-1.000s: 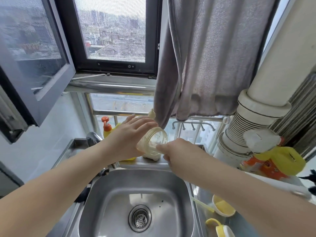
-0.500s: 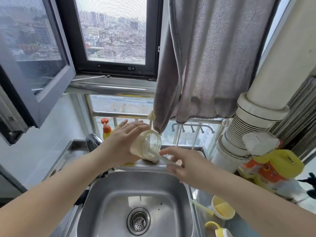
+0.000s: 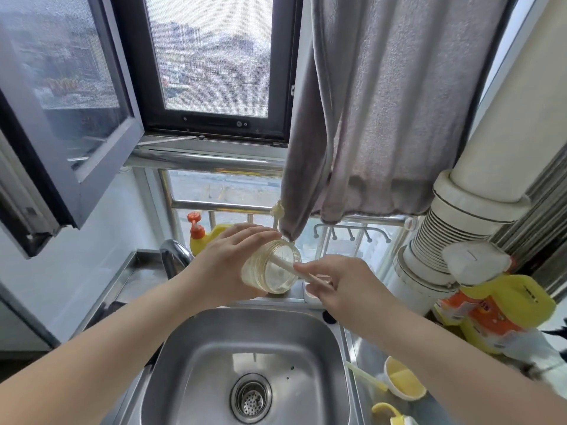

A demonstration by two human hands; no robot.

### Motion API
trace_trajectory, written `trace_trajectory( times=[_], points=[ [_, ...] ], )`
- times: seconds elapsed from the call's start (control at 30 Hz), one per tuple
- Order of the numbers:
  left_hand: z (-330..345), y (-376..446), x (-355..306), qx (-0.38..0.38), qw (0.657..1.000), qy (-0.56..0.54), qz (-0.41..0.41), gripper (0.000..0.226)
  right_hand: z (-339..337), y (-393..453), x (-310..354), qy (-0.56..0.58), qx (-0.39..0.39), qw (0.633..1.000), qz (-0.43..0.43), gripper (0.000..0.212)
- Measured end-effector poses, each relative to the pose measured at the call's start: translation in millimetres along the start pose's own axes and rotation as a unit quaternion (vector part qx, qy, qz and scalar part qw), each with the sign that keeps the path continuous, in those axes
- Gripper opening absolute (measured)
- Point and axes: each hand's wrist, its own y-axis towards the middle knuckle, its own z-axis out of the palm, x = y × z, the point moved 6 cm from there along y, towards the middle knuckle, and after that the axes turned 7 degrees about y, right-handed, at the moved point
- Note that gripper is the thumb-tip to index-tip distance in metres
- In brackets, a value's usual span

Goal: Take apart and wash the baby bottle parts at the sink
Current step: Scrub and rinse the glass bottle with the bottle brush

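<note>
Bottle (image 3: 271, 266) lies tipped on its side above the sink (image 3: 245, 357), mouth toward our right hand (image 3: 340, 286), with the left hand (image 3: 228, 265) wrapped around its body. Right-hand fingers (image 3: 303, 268) pinch a white straw (image 3: 283, 265) reaching into the mouth. We should keep the bottle steady over the sink and draw the straw straight along its axis, not bending it.

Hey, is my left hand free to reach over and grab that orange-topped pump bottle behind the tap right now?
Probably not yet. The left hand grips the clear bottle while the right hand holds a straw poking into it. The pump bottle sits just beyond, with nothing between, so set the clear bottle down first.
</note>
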Motion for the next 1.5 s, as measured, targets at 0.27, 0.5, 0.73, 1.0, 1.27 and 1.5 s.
trace_trajectory(
  times=[0.27,0.5,0.73,1.0,1.27,1.5],
  points=[
    [2,3,-4,0.003,1.0,0.012,0.028,0.073,14,-3,8,0.04,0.077,0.996,0.01,0.022],
    [-6,3,1,0.004,0.999,-0.035,-0.022,0.078,-17,1,0,0.029,0.001,0.998,0.051,0.029],
    [-7,10,-12,-0.024,1.0,-0.001,0.02,0.07,7,-1,20,-0.049,0.072,0.996,-0.011,0.019],
    [-5,4,6,0.041,0.998,-0.04,-0.017,0.087,-22,6,16,-0.053,0.058,0.997,0.005,0.024],
    [-9,10,-12,0.019,1.0,-0.009,0.021,0.076,-5,2,11,0.006,0.045,0.999,0.016,0.013],
    [3,0,-7,0.046,0.999,-0.027,0.007,0.081,-15,-4,13,-0.067,0.091,0.994,0.009,0.017]
  ],
)
